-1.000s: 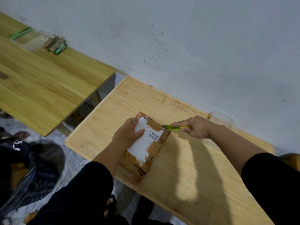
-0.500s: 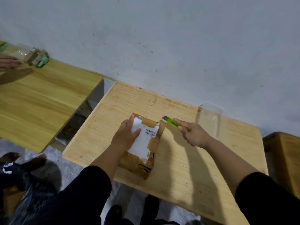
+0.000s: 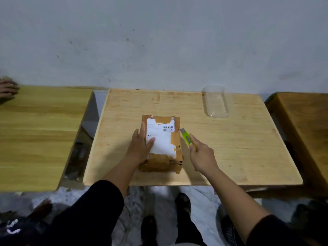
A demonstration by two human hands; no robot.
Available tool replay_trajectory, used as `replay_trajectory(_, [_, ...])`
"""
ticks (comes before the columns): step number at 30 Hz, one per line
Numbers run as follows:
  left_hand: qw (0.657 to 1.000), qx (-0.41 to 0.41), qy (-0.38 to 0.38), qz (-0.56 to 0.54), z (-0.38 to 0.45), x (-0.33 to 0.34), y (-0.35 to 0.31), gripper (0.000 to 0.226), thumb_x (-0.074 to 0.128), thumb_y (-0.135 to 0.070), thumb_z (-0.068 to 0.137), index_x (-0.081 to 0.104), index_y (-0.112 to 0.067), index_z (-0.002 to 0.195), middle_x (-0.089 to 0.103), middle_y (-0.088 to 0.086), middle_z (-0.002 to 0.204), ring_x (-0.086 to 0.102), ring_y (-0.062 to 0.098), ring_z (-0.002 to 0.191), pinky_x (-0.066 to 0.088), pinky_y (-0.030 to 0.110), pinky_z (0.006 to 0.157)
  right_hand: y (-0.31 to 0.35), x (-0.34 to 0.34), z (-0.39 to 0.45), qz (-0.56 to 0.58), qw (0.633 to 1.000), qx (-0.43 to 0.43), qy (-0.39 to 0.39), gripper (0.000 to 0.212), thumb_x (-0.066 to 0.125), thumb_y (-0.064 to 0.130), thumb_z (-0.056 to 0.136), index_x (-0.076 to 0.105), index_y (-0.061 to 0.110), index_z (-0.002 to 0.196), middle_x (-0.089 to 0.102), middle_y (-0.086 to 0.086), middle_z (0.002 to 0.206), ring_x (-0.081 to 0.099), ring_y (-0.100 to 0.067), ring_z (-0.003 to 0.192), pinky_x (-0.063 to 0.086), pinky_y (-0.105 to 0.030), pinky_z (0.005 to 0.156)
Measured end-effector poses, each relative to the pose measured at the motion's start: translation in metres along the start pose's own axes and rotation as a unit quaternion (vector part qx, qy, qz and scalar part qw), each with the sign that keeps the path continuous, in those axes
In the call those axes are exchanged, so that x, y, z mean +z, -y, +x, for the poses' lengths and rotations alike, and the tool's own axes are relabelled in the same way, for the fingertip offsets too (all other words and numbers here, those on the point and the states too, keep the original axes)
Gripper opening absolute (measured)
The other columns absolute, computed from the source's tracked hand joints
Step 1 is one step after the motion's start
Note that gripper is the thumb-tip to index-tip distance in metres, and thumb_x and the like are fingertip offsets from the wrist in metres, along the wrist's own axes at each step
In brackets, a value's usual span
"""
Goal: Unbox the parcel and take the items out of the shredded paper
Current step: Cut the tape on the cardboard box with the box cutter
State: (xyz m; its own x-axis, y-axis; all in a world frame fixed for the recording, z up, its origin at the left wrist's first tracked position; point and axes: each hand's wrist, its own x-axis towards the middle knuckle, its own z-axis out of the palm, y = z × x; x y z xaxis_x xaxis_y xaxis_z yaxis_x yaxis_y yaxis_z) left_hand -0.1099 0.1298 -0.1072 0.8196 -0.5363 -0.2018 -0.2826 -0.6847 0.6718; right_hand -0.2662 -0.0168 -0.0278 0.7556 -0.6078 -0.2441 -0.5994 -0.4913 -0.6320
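Lying flat near the middle of the light wooden table, the parcel is sitting sealed, brown tape crossing its white label and wrapping its near end. The left hand is pressing down on the parcel's left side, fingers spread flat over the label edge, pinning rather than gripping. The right hand is closing its fingers around a yellow-green box cutter, the tip pointing at the parcel's right edge, just beside it; whether it is touching the tape is unclear. By my reading, the cutting-open step is under way, and the next move is calling for a shallow draw along the taped seam, away from the pinning fingers. Open tabletop is lying to the right and behind; a clear plastic tray is resting well apart near the far edge.
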Motion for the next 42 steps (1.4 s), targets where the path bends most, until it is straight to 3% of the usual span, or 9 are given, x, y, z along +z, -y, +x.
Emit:
replay_trajectory(5, [0.999, 0.042, 0.008, -0.001, -0.006, -0.003, 0.000, 0.071, 0.044, -0.027, 0.095, -0.001, -0.014, 0.148, 0.026, 0.018, 0.148, 0.032, 0.033, 0.130, 0.035, 0.040, 0.104, 0.012, 0.013, -0.011, -0.040, 0.999, 0.021, -0.007, 0.046, 0.035, 0.016, 0.096, 0.034, 0.029, 0.140, 0.070, -0.020, 0.097, 0.062, -0.039, 0.083, 0.047, -0.034, 0.076])
replay_trajectory(8, [0.998, 0.032, -0.003, -0.046, -0.003, -0.006, 0.002, 0.074, 0.047, -0.032, 0.092, 0.001, -0.018, 0.148, 0.040, 0.018, 0.138, 0.043, 0.031, 0.120, 0.041, 0.041, 0.096, 0.023, 0.015, -0.010, -0.053, 0.998, 0.042, -0.005, 0.047, 0.034, 0.016, 0.096, 0.032, 0.025, 0.142, 0.068, -0.020, 0.102, 0.059, -0.039, 0.093, 0.045, -0.035, 0.078])
replay_trajectory(14, [0.997, 0.035, 0.002, -0.073, -0.002, -0.012, 0.001, 0.075, 0.048, -0.033, 0.090, 0.003, -0.019, 0.148, 0.044, 0.017, 0.135, 0.045, 0.032, 0.120, 0.041, 0.042, 0.095, 0.043, 0.020, -0.006, -0.056, 0.996, 0.062, -0.015, 0.049, 0.036, 0.014, 0.095, 0.031, 0.023, 0.143, 0.068, -0.021, 0.101, 0.058, -0.039, 0.096, 0.046, -0.037, 0.080])
replay_trajectory(20, [0.995, 0.027, -0.016, -0.094, -0.002, -0.013, 0.002, 0.076, 0.050, -0.031, 0.090, 0.002, -0.020, 0.148, 0.043, 0.018, 0.137, 0.043, 0.032, 0.123, 0.040, 0.044, 0.099, 0.056, 0.023, -0.005, -0.082, 0.994, 0.064, 0.018, 0.058, 0.043, 0.012, 0.088, 0.028, 0.029, 0.142, 0.067, -0.017, 0.096, 0.053, -0.031, 0.081, 0.038, -0.030, 0.064])
replay_trajectory(28, [0.990, 0.011, -0.043, -0.135, -0.007, -0.011, -0.003, 0.072, 0.048, -0.031, 0.093, 0.003, -0.023, 0.148, 0.035, 0.015, 0.145, 0.035, 0.028, 0.132, 0.032, 0.040, 0.108, 0.054, 0.009, -0.013, -0.149, 0.984, 0.072, 0.063, 0.053, 0.035, 0.010, 0.091, 0.032, 0.029, 0.140, 0.057, -0.012, 0.081, 0.048, -0.027, 0.074, 0.039, -0.030, 0.060])
replay_trajectory(32, [0.989, 0.017, -0.048, -0.140, -0.010, -0.011, -0.005, 0.071, 0.048, -0.031, 0.094, 0.003, -0.023, 0.148, 0.035, 0.015, 0.146, 0.035, 0.028, 0.133, 0.032, 0.040, 0.109, 0.052, 0.002, -0.021, -0.161, 0.980, 0.076, 0.084, 0.052, 0.036, 0.009, 0.089, 0.038, 0.030, 0.137, 0.065, -0.017, 0.102, 0.056, -0.033, 0.088, 0.047, -0.034, 0.069])
replay_trajectory(35, [0.990, 0.017, -0.045, -0.134, -0.009, -0.012, -0.005, 0.071, 0.047, -0.032, 0.094, 0.003, -0.022, 0.148, 0.035, 0.015, 0.146, 0.035, 0.028, 0.132, 0.031, 0.036, 0.106, 0.045, 0.003, -0.033, -0.157, 0.980, 0.076, 0.100, 0.053, 0.035, 0.010, 0.090, 0.037, 0.034, 0.138, 0.062, -0.014, 0.089, 0.055, -0.029, 0.077, 0.042, -0.031, 0.062])
replay_trajectory(39, [0.991, 0.034, -0.020, -0.126, -0.007, -0.018, 0.000, 0.069, 0.044, -0.033, 0.095, 0.001, -0.023, 0.149, 0.034, 0.012, 0.148, 0.035, 0.028, 0.133, 0.031, 0.037, 0.106, 0.038, -0.009, -0.036, -0.160, 0.984, 0.045, 0.069, 0.046, 0.034, 0.019, 0.095, 0.036, 0.040, 0.137, 0.067, -0.018, 0.098, 0.047, -0.026, 0.071, 0.038, -0.030, 0.063])
replay_trajectory(42, [0.988, 0.044, -0.002, -0.147, -0.013, -0.026, 0.005, 0.061, 0.039, -0.031, 0.098, 0.005, -0.024, 0.149, 0.035, 0.009, 0.148, 0.037, 0.026, 0.132, 0.033, 0.036, 0.106, 0.033, -0.019, -0.038, -0.187, 0.980, -0.045, 0.049, 0.051, 0.038, 0.020, 0.095, 0.029, 0.045, 0.138, 0.069, -0.018, 0.086, 0.055, -0.033, 0.071, 0.040, -0.032, 0.060])
